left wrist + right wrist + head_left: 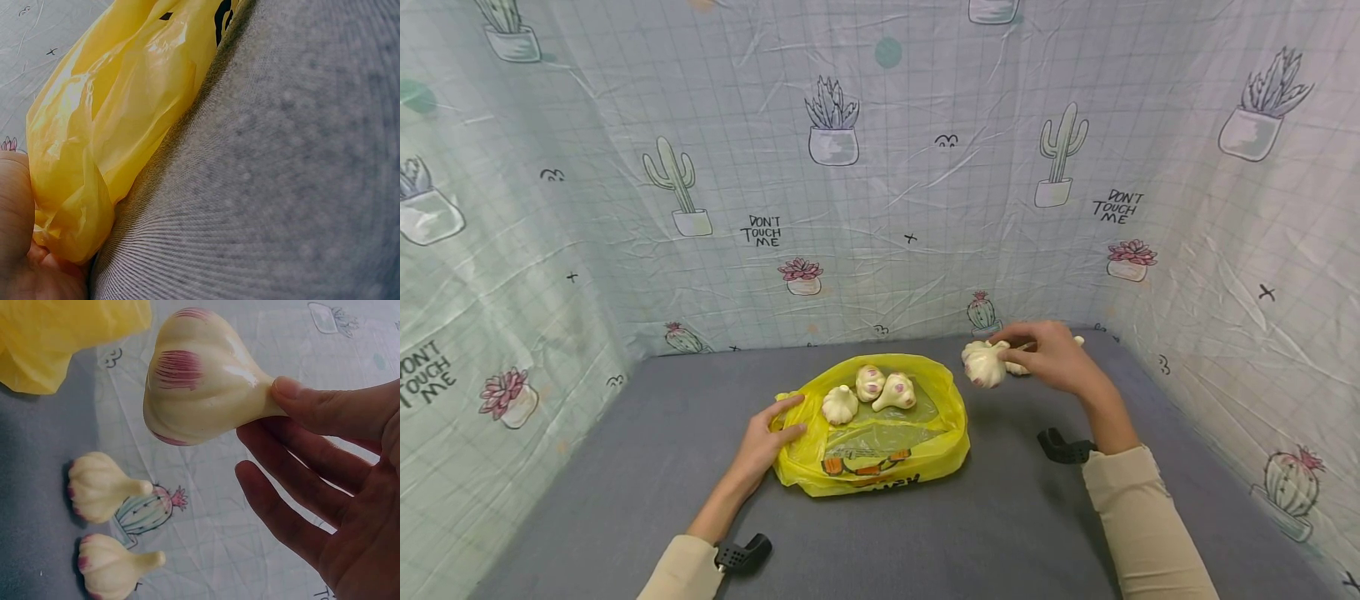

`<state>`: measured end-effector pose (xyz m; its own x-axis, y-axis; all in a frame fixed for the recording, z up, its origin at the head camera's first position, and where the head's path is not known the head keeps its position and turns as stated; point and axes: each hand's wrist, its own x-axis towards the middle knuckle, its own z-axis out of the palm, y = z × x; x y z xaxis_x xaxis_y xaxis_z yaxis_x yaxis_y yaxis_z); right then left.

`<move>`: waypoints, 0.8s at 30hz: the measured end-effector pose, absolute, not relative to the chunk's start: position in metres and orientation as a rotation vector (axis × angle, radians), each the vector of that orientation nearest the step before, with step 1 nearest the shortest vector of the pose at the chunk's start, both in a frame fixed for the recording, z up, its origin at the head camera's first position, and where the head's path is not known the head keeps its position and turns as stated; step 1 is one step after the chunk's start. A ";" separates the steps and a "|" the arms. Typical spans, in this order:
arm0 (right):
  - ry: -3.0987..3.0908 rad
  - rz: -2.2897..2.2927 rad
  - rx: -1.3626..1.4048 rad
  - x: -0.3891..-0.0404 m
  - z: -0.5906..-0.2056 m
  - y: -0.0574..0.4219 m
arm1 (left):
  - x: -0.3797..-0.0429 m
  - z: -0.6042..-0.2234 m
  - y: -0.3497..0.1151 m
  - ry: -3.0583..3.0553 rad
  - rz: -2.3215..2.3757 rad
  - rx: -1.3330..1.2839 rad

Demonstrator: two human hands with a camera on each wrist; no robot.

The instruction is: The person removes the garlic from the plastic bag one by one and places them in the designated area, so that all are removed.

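A yellow plastic bag [951, 454] lies on the table, its mouth spread open and facing up. Three garlic bulbs [839, 405] rest inside it. My left hand [758, 446] holds the bag's left edge, thumb and fingers on the plastic; the left wrist view shows the bunched yellow film [75, 212] against that hand. Off to the right, my right hand [1052, 354] pinches another garlic bulb [200, 381] by its stem, raised above the table. Two more bulbs, a nearer one [112, 569] and another [97, 487], sit on the table below it, partly hidden by the hand in the head view.
A grey cloth [962, 542] covers the table. Pale sheets [880, 217] printed with cacti and words hang at the back and both sides. Each wrist wears a black strap mount, such as the right one [1063, 447].
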<state>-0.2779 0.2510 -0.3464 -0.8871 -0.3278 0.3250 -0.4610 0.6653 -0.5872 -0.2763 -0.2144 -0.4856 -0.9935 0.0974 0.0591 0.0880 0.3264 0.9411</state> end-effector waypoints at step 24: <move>-2.731 0.996 0.555 -0.283 -0.353 0.275 | -0.276 -0.485 -0.215 2.549 1.799 0.182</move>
<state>-0.2831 0.2745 -0.3529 -0.9138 -0.2821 0.2923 -0.4041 0.7056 -0.5822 -0.2757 -0.2150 -0.4847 -0.9931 0.1044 0.0542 0.0860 0.3305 0.9399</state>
